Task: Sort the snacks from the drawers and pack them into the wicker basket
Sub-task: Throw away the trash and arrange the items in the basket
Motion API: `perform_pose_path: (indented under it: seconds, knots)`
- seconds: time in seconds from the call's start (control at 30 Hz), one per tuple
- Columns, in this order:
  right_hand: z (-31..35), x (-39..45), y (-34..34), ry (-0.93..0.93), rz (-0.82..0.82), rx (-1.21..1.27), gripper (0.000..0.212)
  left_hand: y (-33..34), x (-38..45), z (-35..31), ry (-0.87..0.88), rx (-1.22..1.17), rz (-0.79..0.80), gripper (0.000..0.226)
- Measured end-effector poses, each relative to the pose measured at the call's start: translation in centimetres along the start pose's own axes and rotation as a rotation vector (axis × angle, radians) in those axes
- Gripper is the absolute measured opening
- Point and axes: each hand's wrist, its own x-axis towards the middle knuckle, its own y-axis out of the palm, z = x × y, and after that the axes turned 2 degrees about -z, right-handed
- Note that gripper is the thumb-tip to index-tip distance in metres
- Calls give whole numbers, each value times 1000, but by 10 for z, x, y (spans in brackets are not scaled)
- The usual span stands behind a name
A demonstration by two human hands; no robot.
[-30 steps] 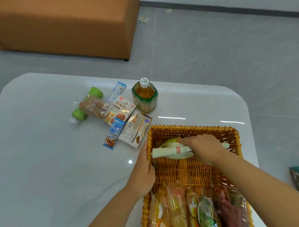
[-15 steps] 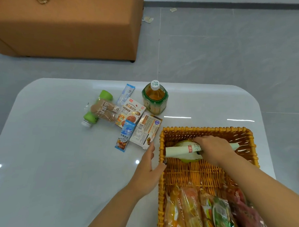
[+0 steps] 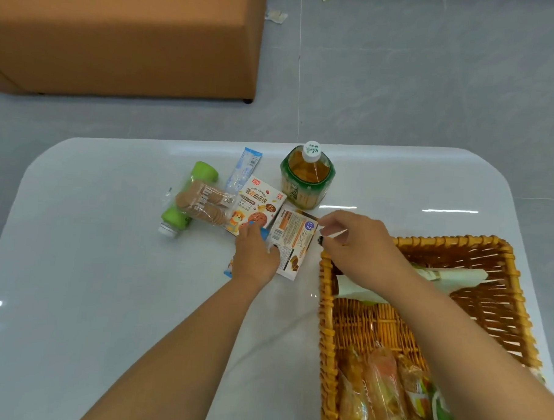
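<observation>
The wicker basket (image 3: 452,241) sits at the table's right front. It holds a pale green rolled pack (image 3: 450,276) and several bread packs (image 3: 379,382). My left hand (image 3: 254,256) lies over a small blue snack pack (image 3: 262,233), fingers and thumb closed around it. My right hand (image 3: 353,241) hovers over the basket's left rim, fingers apart, its fingertips at the corner of an orange-and-white snack packet (image 3: 293,242). Behind lie an oat cookie box (image 3: 257,205), a clear bag of round biscuits (image 3: 203,203), a green bottle (image 3: 204,171) and a blue stick pack (image 3: 244,168).
A tea bottle (image 3: 307,176) stands upright just behind the packet. The glossy white table (image 3: 76,264) has rounded corners. A brown ottoman (image 3: 118,34) stands on the grey floor beyond the table's far edge.
My right hand let go of the rolled pack in the basket and moved left to the orange-and-white packet. My left hand left the basket's rim and went forward onto the blue snack pack.
</observation>
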Motion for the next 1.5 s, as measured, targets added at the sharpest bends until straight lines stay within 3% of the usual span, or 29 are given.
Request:
perform_pose_path:
  seconds: [0.1,0.27,0.43,0.53,0.67,0.8,0.9,0.97,1.03,1.17,1.27,1.33,1.43,1.5]
  knots:
    - [-2,10,24,79,-91,112,26,9,14,0,190,151,-49,55]
    - [-7,28,48,161,-160,201,25,-4,60,7,168,225,-212,59]
    - [-3,38,69,187,-129,218,31,-16,88,13,21,444,-11,95]
    - [2,41,78,227,-104,243,32,-17,82,13,25,590,85,111]
    - [7,46,83,248,-98,221,34,-24,74,21,-35,555,59,119]
    - [13,50,90,281,-126,247,34,-38,51,31,-13,316,-12,120]
    - [28,58,112,274,-198,344,55,-58,23,42,80,68,-24,119]
    - [45,74,134,175,-235,228,74,-77,12,53,151,-23,24,116]
    - [66,97,155,45,-226,48,76,-99,12,72,169,4,83,111]
    - [103,155,195,-114,58,-136,75,-144,43,137,48,182,133,114]
    - [118,179,227,-110,258,-366,97,-182,78,191,-22,204,-46,109]
    - [119,181,246,-75,328,-423,107,-201,93,222,-160,300,16,117]
    - [111,177,262,-91,292,-460,115,-205,97,252,-263,419,210,130]
    - [108,176,267,-114,251,-502,114,-200,96,258,-254,428,223,133]
